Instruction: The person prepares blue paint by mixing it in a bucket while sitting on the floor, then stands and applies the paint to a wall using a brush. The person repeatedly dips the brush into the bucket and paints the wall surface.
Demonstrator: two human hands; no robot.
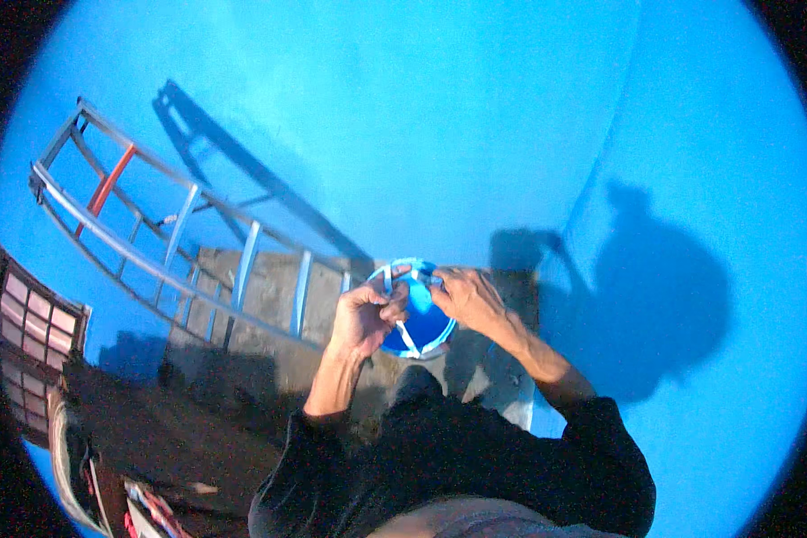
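Between my two hands is a round bucket [446, 343] with a pale rim, seen from above. Its inside is deep blue, with a lighter blue patch near the far side. A white strip [407, 337] runs from the near rim toward the middle, and another pale strip shows by the far left rim. My left hand [365, 316] is at the bucket's left side, its fingers closed and curled over the opening. On the far right rim, my right hand [469, 298] has its fingers bent down and pressed together. What either hand pinches is too small to make out.
An aluminium stepladder [184, 229] with an orange-red crosspiece [106, 191] stands to the left. Bright blue wall [475, 117] rises ahead and to the right, carrying shadows. Grey concrete floor [291, 368] lies below. A paned window [34, 314] and assorted items [152, 507] are at the left.
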